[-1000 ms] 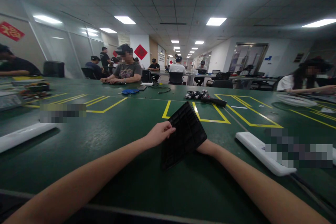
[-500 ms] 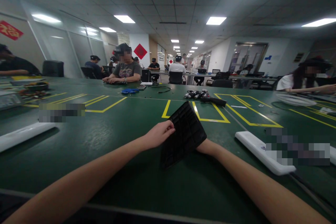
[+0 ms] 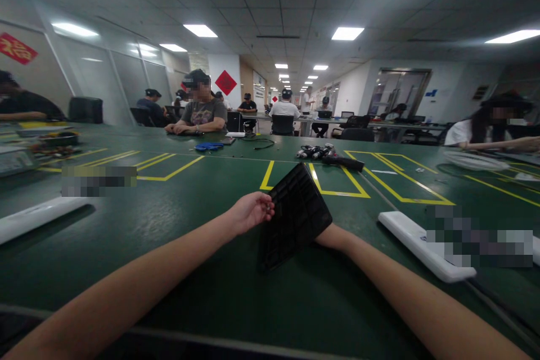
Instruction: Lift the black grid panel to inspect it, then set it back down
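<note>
A flat black tray, its face divided into compartments, is tilted above the table in front of me. My right hand holds it from behind at the lower right edge; the tray hides those fingers. Beside the tray's left edge is my left hand, palm partly turned up, fingers curled and closed. A tiny pale spot shows at its fingertips, too small to name. What lies in the compartments is too dark to tell.
The green table bears yellow tape outlines. Beyond the tray lie bundled cables with a black handle-like piece. White power strips lie at right and left. A blue item lies farther back. Several people sit around.
My left hand has drawn slightly left, off the tray's face, and its palm has turned upward. The tray and my right hand have stayed nearly in place.
</note>
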`<state>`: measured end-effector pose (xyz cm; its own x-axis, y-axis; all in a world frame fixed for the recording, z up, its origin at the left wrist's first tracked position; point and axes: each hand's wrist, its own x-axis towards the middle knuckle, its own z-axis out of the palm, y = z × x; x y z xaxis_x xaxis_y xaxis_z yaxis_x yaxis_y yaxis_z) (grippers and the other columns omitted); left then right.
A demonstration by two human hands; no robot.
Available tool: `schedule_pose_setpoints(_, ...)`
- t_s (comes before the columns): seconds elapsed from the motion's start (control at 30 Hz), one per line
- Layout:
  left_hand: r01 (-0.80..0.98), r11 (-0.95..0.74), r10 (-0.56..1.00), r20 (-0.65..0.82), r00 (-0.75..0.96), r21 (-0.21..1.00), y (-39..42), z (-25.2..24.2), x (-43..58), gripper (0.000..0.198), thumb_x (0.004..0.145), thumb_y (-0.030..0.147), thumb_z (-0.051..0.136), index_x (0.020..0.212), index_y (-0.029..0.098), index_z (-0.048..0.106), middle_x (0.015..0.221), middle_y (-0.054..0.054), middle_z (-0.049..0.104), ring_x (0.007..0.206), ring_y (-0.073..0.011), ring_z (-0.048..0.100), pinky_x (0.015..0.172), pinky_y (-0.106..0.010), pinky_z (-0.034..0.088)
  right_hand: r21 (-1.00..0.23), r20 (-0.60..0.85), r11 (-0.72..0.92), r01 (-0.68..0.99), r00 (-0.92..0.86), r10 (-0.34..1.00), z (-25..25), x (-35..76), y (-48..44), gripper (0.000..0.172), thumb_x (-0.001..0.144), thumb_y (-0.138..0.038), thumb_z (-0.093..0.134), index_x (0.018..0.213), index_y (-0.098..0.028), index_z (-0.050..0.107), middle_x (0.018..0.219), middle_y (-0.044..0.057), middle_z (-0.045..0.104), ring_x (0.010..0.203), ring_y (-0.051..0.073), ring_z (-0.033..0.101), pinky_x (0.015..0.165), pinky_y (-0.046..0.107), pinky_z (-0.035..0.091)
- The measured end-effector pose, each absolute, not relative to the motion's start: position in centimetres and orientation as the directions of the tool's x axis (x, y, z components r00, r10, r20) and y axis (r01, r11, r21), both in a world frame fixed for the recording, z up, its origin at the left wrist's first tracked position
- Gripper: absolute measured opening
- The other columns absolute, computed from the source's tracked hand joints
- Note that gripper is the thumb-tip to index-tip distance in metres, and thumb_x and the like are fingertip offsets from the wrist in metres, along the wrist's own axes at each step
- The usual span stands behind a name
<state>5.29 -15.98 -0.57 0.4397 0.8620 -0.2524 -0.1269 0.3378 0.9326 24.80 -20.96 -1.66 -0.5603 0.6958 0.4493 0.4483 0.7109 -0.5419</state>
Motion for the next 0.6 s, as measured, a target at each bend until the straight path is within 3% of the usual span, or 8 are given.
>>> schedule_pose_setpoints(0.07,-0.096,0.326,0.855,-0.25,0.455,0.941,-16.0,-0.5,5.2,0.007,0.073,0.021,0.042,0.071,0.015,0.041,0.064,0.0,0.047,0.052,-0.0073,0.047,0.044,-0.018,0.033,-0.54,0.456,0.72,0.436,-0.567,0.686,-1.9,24.8,-20.8,0.034,0.081,-0.031,0.045,0.111,-0.021,0.057,0.125,0.005,0.052,0.117,0.022,0.045,0.105,0.037,0.03)
schedule_pose_setpoints(0.17,0.147,0.019,0.855,-0.093,0.51,0.989,-16.1,-0.5,5.0,0.024,0.065,0.026,0.06,0.081,0.015,0.046,0.068,0.003,0.044,0.054,-0.0059,0.042,0.045,-0.017,0.03,-0.561,0.48,0.724,0.403,-0.554,0.68,-2.0,24.7,-20.7,0.036,0.082,-0.034,0.044,0.114,-0.019,0.055,0.124,0.007,0.053,0.116,0.021,0.046,0.103,0.038,0.032)
schedule_pose_setpoints(0.23,0.309,-0.222,0.832,0.015,0.554,0.925,-16.2,-0.7,4.8,0.042,0.058,0.026,0.069,0.092,0.015,0.048,0.074,0.003,0.045,0.057,-0.0062,0.042,0.049,-0.018,0.033,-0.581,0.488,0.722,0.376,-0.549,0.679,-1.9,24.6,-20.8,0.037,0.082,-0.036,0.044,0.114,-0.02,0.054,0.123,0.006,0.054,0.114,0.021,0.048,0.102,0.038,0.034)
schedule_pose_setpoints(0.3,0.408,-0.358,0.815,0.068,0.576,0.839,-16.2,-0.9,4.6,0.05,0.058,0.031,0.069,0.1,0.015,0.047,0.079,0.002,0.046,0.059,-0.0068,0.042,0.052,-0.02,0.036,-0.602,0.48,0.715,0.357,-0.554,0.681,-1.7,24.4,-21.0,0.037,0.082,-0.038,0.045,0.115,-0.022,0.054,0.122,0.005,0.055,0.113,0.02,0.049,0.101,0.038,0.036)
schedule_pose_setpoints(0.47,0.518,-0.598,0.766,0.246,0.593,0.612,-16.0,-1.4,4.8,0.039,0.064,0.04,0.063,0.092,0.013,0.054,0.074,0.001,0.046,0.06,-0.0096,0.041,0.053,-0.022,0.034,-0.607,0.468,0.715,0.348,-0.57,0.675,-2.2,24.4,-20.5,0.035,0.081,-0.037,0.045,0.112,-0.022,0.055,0.119,0.006,0.056,0.114,0.02,0.047,0.1,0.04,0.035)
schedule_pose_setpoints(0.6,0.626,-0.613,0.79,0.351,0.503,0.481,-14.3,-0.4,3.9,0.031,0.067,0.042,0.058,0.082,0.014,0.056,0.07,0.0,0.05,0.061,-0.012,0.045,0.054,-0.023,0.035,-0.587,0.385,0.647,0.487,-0.534,0.752,-3.2,26.0,-18.3,0.035,0.079,-0.031,0.049,0.112,-0.018,0.053,0.115,0.007,0.057,0.108,0.022,0.05,0.094,0.04,0.039)
